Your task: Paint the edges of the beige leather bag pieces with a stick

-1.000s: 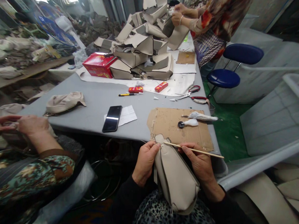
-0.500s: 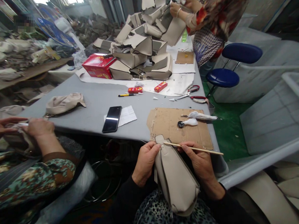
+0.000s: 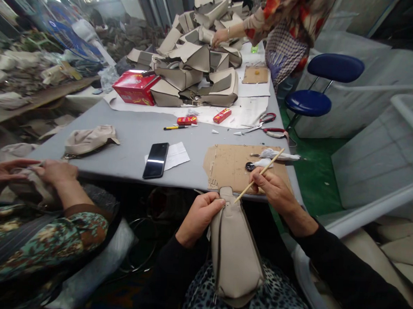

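A beige leather bag [image 3: 234, 253] stands on my lap, its top tab against the edge of the grey table [image 3: 131, 139]. My left hand [image 3: 199, 216] is closed round the bag's upper left side. My right hand [image 3: 272, 188] is lifted off the bag and pinches a thin wooden stick [image 3: 259, 175], which slants up toward a small black glue pot [image 3: 250, 166] on a brown cardboard sheet [image 3: 231, 167]. White wrapped pieces [image 3: 279, 154] lie beside the pot.
A black phone [image 3: 155, 160] lies on paper. Scissors [image 3: 265, 123], a pen [image 3: 175, 128] and red boxes [image 3: 135, 87] sit farther back before a pile of beige bags [image 3: 197, 68]. One person's hands [image 3: 35, 178] work at my left; another stands at the far end. Blue stools [image 3: 321, 86] stand right.
My right hand has left the bag and risen over the cardboard, swinging the stick from level to steeply slanted. The bag now stands more upright. The far person reached down into the pile.
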Available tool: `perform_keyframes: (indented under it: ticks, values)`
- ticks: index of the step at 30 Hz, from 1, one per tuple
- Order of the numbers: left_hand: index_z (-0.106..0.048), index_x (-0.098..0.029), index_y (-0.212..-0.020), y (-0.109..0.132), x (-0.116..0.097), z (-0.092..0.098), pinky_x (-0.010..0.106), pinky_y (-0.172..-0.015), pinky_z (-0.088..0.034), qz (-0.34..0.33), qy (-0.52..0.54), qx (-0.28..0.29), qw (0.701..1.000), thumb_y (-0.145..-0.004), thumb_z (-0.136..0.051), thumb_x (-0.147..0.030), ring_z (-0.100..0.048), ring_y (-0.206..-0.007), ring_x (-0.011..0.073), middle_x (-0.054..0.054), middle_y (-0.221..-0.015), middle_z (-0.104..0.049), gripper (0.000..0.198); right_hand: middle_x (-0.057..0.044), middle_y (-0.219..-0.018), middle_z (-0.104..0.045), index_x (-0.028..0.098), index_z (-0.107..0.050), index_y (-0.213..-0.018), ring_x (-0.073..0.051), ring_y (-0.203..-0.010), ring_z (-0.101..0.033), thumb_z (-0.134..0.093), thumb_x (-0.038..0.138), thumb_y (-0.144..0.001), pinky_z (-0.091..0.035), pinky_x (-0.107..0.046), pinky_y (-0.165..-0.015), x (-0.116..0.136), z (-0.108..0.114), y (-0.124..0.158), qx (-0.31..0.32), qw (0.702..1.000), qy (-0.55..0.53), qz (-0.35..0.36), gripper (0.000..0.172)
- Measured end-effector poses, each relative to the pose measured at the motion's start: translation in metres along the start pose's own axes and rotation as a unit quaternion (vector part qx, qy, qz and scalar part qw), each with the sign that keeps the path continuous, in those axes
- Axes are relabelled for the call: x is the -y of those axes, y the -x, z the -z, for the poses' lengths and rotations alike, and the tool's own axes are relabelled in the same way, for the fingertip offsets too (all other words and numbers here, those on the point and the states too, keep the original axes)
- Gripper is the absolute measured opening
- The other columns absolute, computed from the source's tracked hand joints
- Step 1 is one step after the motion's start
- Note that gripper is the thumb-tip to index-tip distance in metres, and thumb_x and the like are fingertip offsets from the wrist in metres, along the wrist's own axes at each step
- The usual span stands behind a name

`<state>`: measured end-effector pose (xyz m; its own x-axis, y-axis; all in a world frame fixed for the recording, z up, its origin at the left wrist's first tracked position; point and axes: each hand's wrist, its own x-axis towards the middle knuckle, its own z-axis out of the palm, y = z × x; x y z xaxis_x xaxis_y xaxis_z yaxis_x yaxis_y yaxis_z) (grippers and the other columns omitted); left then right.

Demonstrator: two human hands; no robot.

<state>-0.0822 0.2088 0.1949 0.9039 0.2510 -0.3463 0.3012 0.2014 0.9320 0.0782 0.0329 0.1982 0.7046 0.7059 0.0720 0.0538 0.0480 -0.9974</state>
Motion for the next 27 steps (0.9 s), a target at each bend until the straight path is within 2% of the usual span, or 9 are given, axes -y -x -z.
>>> perform_keyframes:
  ticks: [6, 14, 22, 27]
  values:
    - [-0.051, -0.018, -0.069, 0.0, 0.003, 0.001, 0.024, -0.055, -0.024, 0.005, 0.003, 0.02, 1.0, -0.081, -0.072, -0.048, -0.034, -0.06, 0.0104, -0.003, -0.066, -0.045, 0.038, 0.002, -0.065, -0.049, 0.02, -0.059, -0.082, -0.014, -0.059, -0.044, -0.059, 0.068, -0.091, -0.037, -0.028, -0.056, 0.003, -0.007, -0.007, 0.028, 0.999, 0.032, -0.012, 0.05]
    - [-0.052, -0.018, -0.069, 0.003, 0.0, 0.0, 0.025, -0.055, -0.024, 0.005, -0.01, 0.024, 1.0, -0.081, -0.072, -0.049, -0.034, -0.06, 0.0107, -0.003, -0.066, -0.045, 0.039, 0.002, -0.07, -0.049, 0.019, -0.058, -0.083, -0.014, -0.064, -0.045, -0.054, 0.06, -0.098, -0.037, -0.029, -0.061, -0.005, -0.007, -0.013, 0.038, 0.997, 0.071, 0.009, 0.044]
    - [-0.059, -0.018, -0.07, -0.003, 0.011, 0.003, 0.025, -0.056, -0.029, 0.015, 0.003, 0.02, 1.0, -0.077, -0.075, -0.054, -0.043, -0.061, 0.0132, -0.001, -0.067, -0.052, 0.04, 0.001, -0.072, -0.05, 0.02, -0.058, -0.082, -0.015, -0.065, -0.046, -0.052, 0.056, -0.1, -0.039, -0.029, -0.062, 0.002, -0.005, -0.009, 0.054, 0.99, 0.124, 0.032, 0.041]
    - [-0.058, -0.018, -0.07, -0.003, 0.011, 0.002, 0.025, -0.056, -0.028, 0.015, -0.002, 0.024, 1.0, -0.078, -0.074, -0.054, -0.039, -0.06, 0.0124, -0.002, -0.067, -0.05, 0.04, 0.001, -0.071, -0.051, 0.02, -0.059, -0.083, -0.015, -0.066, -0.047, -0.053, 0.058, -0.099, -0.04, -0.029, -0.064, 0.001, -0.006, -0.012, 0.032, 0.991, 0.119, 0.043, 0.042]
